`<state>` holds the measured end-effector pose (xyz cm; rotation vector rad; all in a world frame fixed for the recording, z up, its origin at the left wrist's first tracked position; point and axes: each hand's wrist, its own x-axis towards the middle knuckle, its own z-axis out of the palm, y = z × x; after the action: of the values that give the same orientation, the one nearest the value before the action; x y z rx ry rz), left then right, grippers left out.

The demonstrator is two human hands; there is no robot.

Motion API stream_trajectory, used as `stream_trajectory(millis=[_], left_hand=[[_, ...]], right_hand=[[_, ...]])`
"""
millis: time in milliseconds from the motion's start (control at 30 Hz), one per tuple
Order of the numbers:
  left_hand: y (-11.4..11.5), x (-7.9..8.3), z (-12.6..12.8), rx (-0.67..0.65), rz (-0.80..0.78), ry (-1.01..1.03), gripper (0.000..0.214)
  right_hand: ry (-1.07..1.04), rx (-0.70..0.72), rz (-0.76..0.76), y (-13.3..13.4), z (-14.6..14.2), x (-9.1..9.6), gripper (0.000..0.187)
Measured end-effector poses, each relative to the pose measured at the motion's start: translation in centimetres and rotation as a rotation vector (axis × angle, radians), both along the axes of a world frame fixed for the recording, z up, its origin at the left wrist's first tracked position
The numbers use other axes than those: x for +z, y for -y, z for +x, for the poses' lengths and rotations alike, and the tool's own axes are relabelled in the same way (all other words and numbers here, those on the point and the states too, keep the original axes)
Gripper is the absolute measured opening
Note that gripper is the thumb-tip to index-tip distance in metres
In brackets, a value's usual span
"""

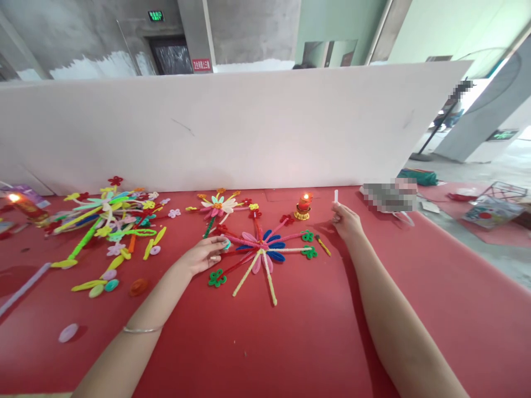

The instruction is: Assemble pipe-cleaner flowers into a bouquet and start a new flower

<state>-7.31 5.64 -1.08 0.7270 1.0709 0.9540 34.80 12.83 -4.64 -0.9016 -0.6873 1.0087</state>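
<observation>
The lit candle [304, 205] stands left of the right hand [347, 221], the nearer one, which pinches an upright white stick [336, 196]; the left hand [204, 256] grips a turquoise coil [227, 244] at the pipe-cleaner flower's [263, 247] left side.

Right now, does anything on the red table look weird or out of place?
Yes, a bit: one lilac disc lies alone at the front left, away from the other loose pieces. Also, a lit candle stands near the fuzzy flower; an open flame seems odd beside craft things.
</observation>
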Motion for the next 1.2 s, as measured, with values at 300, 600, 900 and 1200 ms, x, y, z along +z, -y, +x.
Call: stream_trajectory(millis=[300,600,900,1200], left_hand=[[0.2,-0.2,-0.5,-0.048,0.001,0.044,0.024],[0.4,-0.2,-0.3,-0.078,0.035,0.043,0.020],[0.6,0.1,0.0,-0.060,0.042,0.035,0.019],[0.8,0.3,0.2,-0.046,0.040,0.031,0.019]], right_hand=[[0.086,0.099,-0.005,0.7,-1.5,0.7,0.034],[0.127,0.112,-0.007,0.5,-1.8,0.3,0.031],[0.143,0.082,-0.005,0.3,-1.8,0.1,0.029],[0.190,0.077,-0.006,0.4,-1.9,0.3,0.029]])
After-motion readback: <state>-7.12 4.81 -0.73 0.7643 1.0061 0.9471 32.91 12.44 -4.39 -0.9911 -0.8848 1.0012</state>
